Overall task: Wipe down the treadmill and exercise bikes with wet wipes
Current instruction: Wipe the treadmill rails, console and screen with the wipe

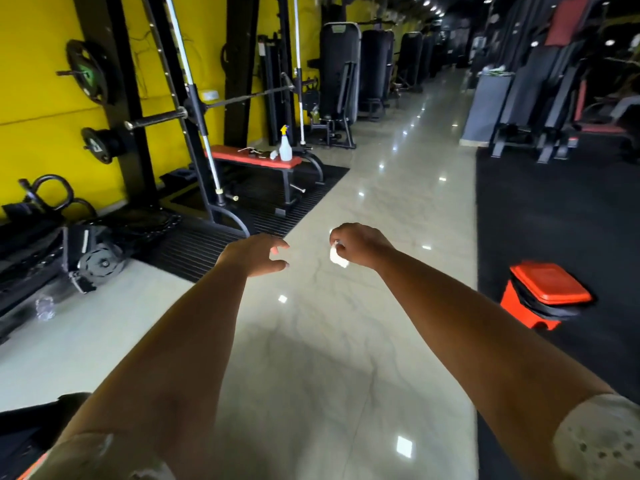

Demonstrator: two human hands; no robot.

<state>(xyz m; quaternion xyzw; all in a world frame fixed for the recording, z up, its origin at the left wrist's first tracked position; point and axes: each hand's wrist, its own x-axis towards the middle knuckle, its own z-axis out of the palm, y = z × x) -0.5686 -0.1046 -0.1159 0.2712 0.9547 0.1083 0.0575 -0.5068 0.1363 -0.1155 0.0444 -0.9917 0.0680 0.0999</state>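
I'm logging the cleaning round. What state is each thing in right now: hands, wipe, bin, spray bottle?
left hand: open, holds nothing.
wipe: crumpled, hanging from the fingers above the floor.
right hand: pinches the wipe.
bin: lid closed.
spray bottle: upright on the red bench.

The painted wall [31, 81] at far left is bright yellow. The glossy tiled floor [346, 341] is cream with faint grey veins. The padded bench top [256, 159] is red, the plastic lidded bin [549, 284] at right orange, the crumpled wet wipe [336, 256] white.
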